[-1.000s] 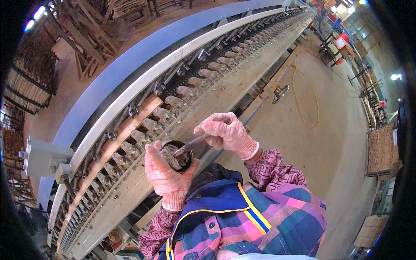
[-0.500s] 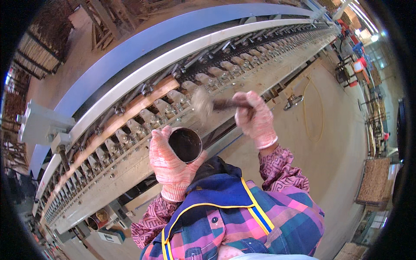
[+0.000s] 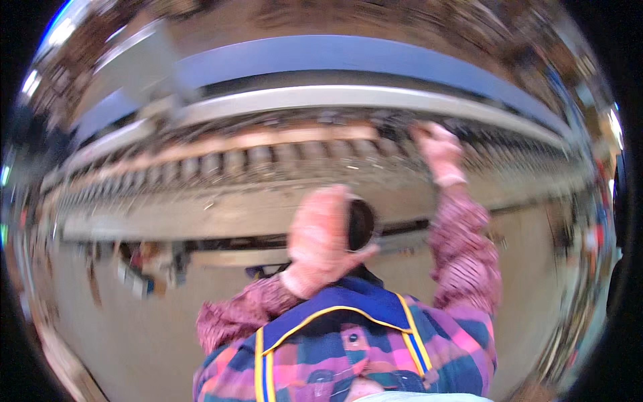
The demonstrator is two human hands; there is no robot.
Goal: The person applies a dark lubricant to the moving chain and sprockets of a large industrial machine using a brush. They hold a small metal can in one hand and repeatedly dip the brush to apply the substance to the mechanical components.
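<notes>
My left hand [image 3: 320, 234], in a pink-and-white knit glove, is wrapped round a round can [image 3: 362, 225] with a dark inside. It holds the can in front of my chest, opening upward. My gloved right hand [image 3: 440, 149] reaches over the machine, fingers closed, by the right end of a long wooden strip [image 3: 268, 139]. A dark, smeared shape at its fingertips appears to be the short-handled brush seen earlier; its head is too blurred to make out. The strip lies along a row of metal clamp pieces [image 3: 261, 155].
The long machine's pale front beam [image 3: 161, 218] spans the view. Behind the clamps run a white rail [image 3: 301, 98] and a blue-grey beam [image 3: 321, 57]. A grey block [image 3: 140, 67] stands at the left. Bare floor [image 3: 529, 268] shows at the right.
My right hand has gone from above the front beam, beside the can, out to the strip's end. My view has swung, so the machine now lies nearly level. The can stays in my left hand.
</notes>
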